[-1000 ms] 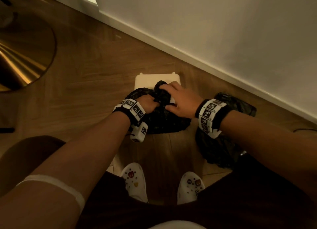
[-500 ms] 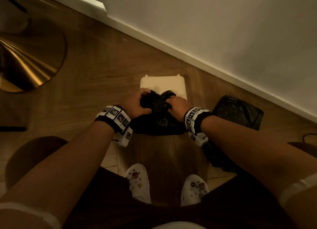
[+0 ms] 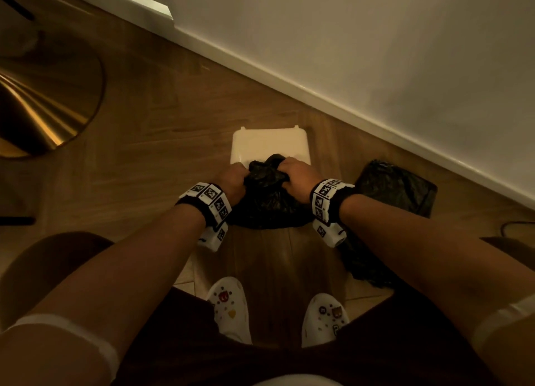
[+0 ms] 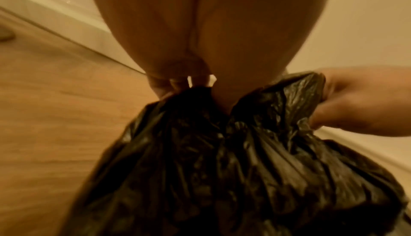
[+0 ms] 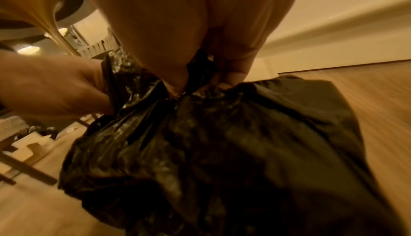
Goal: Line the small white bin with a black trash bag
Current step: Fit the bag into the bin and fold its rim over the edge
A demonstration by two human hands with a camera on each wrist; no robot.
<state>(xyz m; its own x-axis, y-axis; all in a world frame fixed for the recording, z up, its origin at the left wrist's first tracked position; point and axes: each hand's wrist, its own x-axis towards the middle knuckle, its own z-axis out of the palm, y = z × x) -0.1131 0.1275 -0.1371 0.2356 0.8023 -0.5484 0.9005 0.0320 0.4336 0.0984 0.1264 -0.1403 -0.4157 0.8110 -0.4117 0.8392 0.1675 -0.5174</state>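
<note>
A full black trash bag (image 3: pixel 267 201) sits on the wooden floor in front of a small white bin piece (image 3: pixel 269 145) by the wall. My left hand (image 3: pixel 233 178) grips the bunched top of the bag on its left side. My right hand (image 3: pixel 295 172) grips the same bunched top on its right. In the left wrist view the left hand (image 4: pixel 191 83) pinches the gathered plastic (image 4: pixel 222 152), with the right hand (image 4: pixel 355 102) holding the other fold. In the right wrist view the right hand (image 5: pixel 200 81) clutches the black bag (image 5: pixel 222 152), and the left hand (image 5: pixel 57 88) holds it opposite.
A second black bag (image 3: pixel 393 188) lies on the floor to the right, near the white baseboard (image 3: pixel 318 96). A round brass base (image 3: pixel 43 102) stands at the left. My white clogs (image 3: pixel 231 307) are just below the bag. A dark cable (image 3: pixel 518 226) lies at far right.
Both hands have drawn together onto the bag's top, from the right hand reaching over it to each gripping one side. The bag's neck is now bunched between them.
</note>
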